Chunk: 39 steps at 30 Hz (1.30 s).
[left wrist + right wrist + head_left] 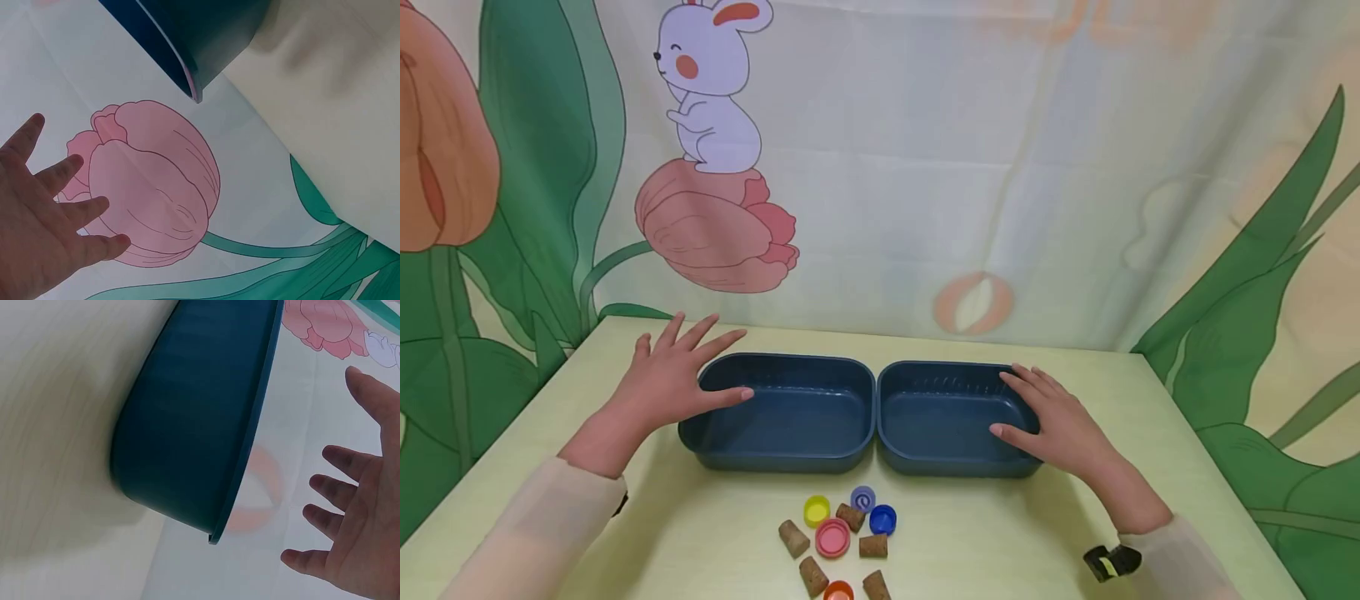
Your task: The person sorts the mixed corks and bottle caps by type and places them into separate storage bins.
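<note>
At the outer ends of two blue trays, both hands are up with fingers spread, gripping nothing: left hand [673, 379] by the left tray [775, 462], right hand [1063, 425] by the right tray [958, 467]. Wrist views show a gap between fingers and rims. Corks [873, 547] and caps [832, 538] sit loose on the table [985, 542], in front of where the trays meet. Risks, my read: trays look bare and probably light, so a sideways bump from either hand could slide one into its neighbour. Pulling them nearer could plough into the pile; corks on their sides would likely roll. Pile is tight, so pinching the cork [851, 517] among the caps may knock others. The orange-red cap [838, 592] is cut off by the head view's bottom edge, easy to miss
</note>
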Each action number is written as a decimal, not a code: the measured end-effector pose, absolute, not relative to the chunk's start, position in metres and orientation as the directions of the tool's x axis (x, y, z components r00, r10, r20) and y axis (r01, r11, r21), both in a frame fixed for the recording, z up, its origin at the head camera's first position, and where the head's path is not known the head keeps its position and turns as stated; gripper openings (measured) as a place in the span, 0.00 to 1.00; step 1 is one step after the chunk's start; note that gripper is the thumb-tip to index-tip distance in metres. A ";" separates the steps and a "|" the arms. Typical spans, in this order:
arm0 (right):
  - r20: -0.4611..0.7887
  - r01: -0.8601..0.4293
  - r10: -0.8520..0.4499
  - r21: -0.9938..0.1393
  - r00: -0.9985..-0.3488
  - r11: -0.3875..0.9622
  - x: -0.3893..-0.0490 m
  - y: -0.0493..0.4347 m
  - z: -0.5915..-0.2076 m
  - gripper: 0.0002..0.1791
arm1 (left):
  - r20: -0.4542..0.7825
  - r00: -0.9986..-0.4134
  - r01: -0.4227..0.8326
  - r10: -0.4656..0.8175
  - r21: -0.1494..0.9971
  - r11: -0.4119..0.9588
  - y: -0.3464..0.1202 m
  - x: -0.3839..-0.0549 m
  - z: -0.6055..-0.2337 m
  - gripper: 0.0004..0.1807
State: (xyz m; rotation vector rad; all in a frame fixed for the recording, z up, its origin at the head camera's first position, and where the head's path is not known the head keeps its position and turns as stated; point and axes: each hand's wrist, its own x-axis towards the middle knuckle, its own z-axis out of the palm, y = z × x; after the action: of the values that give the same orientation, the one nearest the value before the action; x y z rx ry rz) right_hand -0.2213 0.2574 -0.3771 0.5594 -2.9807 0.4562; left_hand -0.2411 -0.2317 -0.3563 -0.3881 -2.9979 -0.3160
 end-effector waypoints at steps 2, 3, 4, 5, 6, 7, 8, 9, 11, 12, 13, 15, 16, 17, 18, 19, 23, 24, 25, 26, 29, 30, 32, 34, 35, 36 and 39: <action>0.137 -0.372 -0.347 -0.286 -0.928 0.883 -0.220 0.258 -0.378 0.42 | 0.128 -0.962 0.262 0.241 0.191 0.946 -0.232 -0.241 -0.358 0.48; 0.142 -0.376 -0.349 -0.289 -0.926 0.880 -0.220 0.259 -0.378 0.42 | 0.128 -0.962 0.261 0.240 0.187 0.947 -0.233 -0.241 -0.358 0.47; 0.149 -0.380 -0.351 -0.292 -0.925 0.878 -0.219 0.259 -0.379 0.41 | 0.129 -0.962 0.260 0.239 0.181 0.948 -0.233 -0.241 -0.359 0.47; 0.157 -0.384 -0.353 -0.291 -0.923 0.876 -0.219 0.259 -0.379 0.41 | 0.133 -0.962 0.261 0.239 0.180 0.948 -0.233 -0.240 -0.360 0.47; 0.165 -0.388 -0.353 -0.292 -0.921 0.874 -0.219 0.260 -0.380 0.40 | 0.135 -0.962 0.261 0.239 0.177 0.949 -0.233 -0.240 -0.360 0.47; 0.174 -0.391 -0.353 -0.291 -0.919 0.873 -0.218 0.260 -0.381 0.39 | 0.140 -0.961 0.263 0.240 0.175 0.949 -0.234 -0.239 -0.361 0.47; 0.180 -0.392 -0.353 -0.292 -0.918 0.872 -0.217 0.260 -0.382 0.39 | 0.144 -0.960 0.265 0.241 0.173 0.949 -0.234 -0.238 -0.362 0.46; 0.186 -0.395 -0.353 -0.293 -0.917 0.871 -0.216 0.260 -0.383 0.38 | 0.151 -0.958 0.269 0.244 0.172 0.948 -0.234 -0.238 -0.362 0.46; 0.197 -0.399 -0.353 -0.297 -0.915 0.868 -0.215 0.260 -0.384 0.37 | 0.168 -0.954 0.277 0.248 0.185 0.943 -0.235 -0.235 -0.364 0.45; 0.203 -0.402 -0.354 -0.304 -0.913 0.864 -0.214 0.260 -0.384 0.37 | 0.180 -0.951 0.283 0.251 0.191 0.940 -0.236 -0.235 -0.365 0.44; 0.209 -0.406 -0.355 -0.309 -0.911 0.860 -0.213 0.260 -0.385 0.36 | 0.192 -0.948 0.289 0.252 0.200 0.936 -0.237 -0.234 -0.366 0.43; 0.222 -0.417 -0.361 -0.314 -0.906 0.853 -0.212 0.260 -0.386 0.35 | 0.218 -0.943 0.300 0.254 0.218 0.929 -0.239 -0.232 -0.369 0.41; 0.232 -0.424 -0.364 -0.316 -0.902 0.849 -0.211 0.260 -0.387 0.34 | 0.230 -0.940 0.305 0.253 0.230 0.924 -0.240 -0.232 -0.371 0.40; 0.241 -0.430 -0.366 -0.320 -0.899 0.844 -0.210 0.260 -0.387 0.33 | 0.240 -0.938 0.309 0.252 0.240 0.920 -0.241 -0.232 -0.372 0.38; 0.251 -0.437 -0.369 -0.321 -0.895 0.840 -0.209 0.259 -0.388 0.32 | 0.246 -0.937 0.310 0.249 0.253 0.916 -0.242 -0.232 -0.374 0.37; 0.261 -0.440 -0.369 -0.321 -0.892 0.838 -0.208 0.259 -0.388 0.31 | 0.246 -0.938 0.308 0.244 0.268 0.913 -0.243 -0.232 -0.375 0.36; 0.300 -0.455 -0.364 -0.332 -0.882 0.826 -0.203 0.256 -0.388 0.27 | 0.240 -0.947 0.290 0.214 0.349 0.891 -0.246 -0.232 -0.378 0.32; 0.310 -0.460 -0.364 -0.340 -0.879 0.820 -0.202 0.255 -0.388 0.26 | 0.241 -0.949 0.286 0.206 0.370 0.884 -0.247 -0.232 -0.379 0.31; 0.316 -0.463 -0.362 -0.354 -0.877 0.812 -0.201 0.254 -0.388 0.25 | 0.242 -0.950 0.283 0.199 0.388 0.877 -0.248 -0.232 -0.379 0.30; 0.324 -0.470 -0.363 -0.370 -0.874 0.801 -0.199 0.253 -0.388 0.24 | 0.245 -0.951 0.280 0.191 0.409 0.868 -0.248 -0.233 -0.379 0.29; 0.338 -0.497 -0.378 -0.413 -0.862 0.763 -0.194 0.249 -0.389 0.21 | 0.254 -0.953 0.272 0.165 0.474 0.837 -0.249 -0.233 -0.381 0.26; 0.342 -0.508 -0.387 -0.426 -0.856 0.748 -0.193 0.247 -0.389 0.20 | 0.255 -0.955 0.265 0.154 0.496 0.827 -0.249 -0.233 -0.382 0.26; 0.353 -0.533 -0.406 -0.446 -0.843 0.719 -0.191 0.243 -0.390 0.19 | 0.246 -0.961 0.244 0.127 0.535 0.809 -0.250 -0.233 -0.383 0.25; 0.362 -0.558 -0.428 -0.457 -0.828 0.693 -0.189 0.239 -0.392 0.18 | 0.232 -0.968 0.217 0.099 0.564 0.797 -0.252 -0.233 -0.385 0.25; 0.362 -0.567 -0.439 -0.465 -0.823 0.680 -0.188 0.237 -0.393 0.17 | 0.224 -0.971 0.204 0.087 0.572 0.794 -0.254 -0.233 -0.386 0.25; 0.361 -0.575 -0.449 -0.475 -0.818 0.666 -0.187 0.235 -0.394 0.17 | 0.216 -0.973 0.191 0.077 0.578 0.793 -0.255 -0.233 -0.387 0.25; 0.351 -0.593 -0.479 -0.495 -0.805 0.635 -0.186 0.230 -0.397 0.16 | 0.194 -0.979 0.163 0.056 0.597 0.786 -0.258 -0.235 -0.390 0.25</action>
State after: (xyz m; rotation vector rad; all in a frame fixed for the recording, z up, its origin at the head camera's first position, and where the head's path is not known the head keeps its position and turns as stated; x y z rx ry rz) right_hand -0.1857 0.2298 -0.3973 0.8842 -2.6683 0.9079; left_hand -0.2348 -0.2577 -0.3899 -0.1733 -2.8101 -0.9619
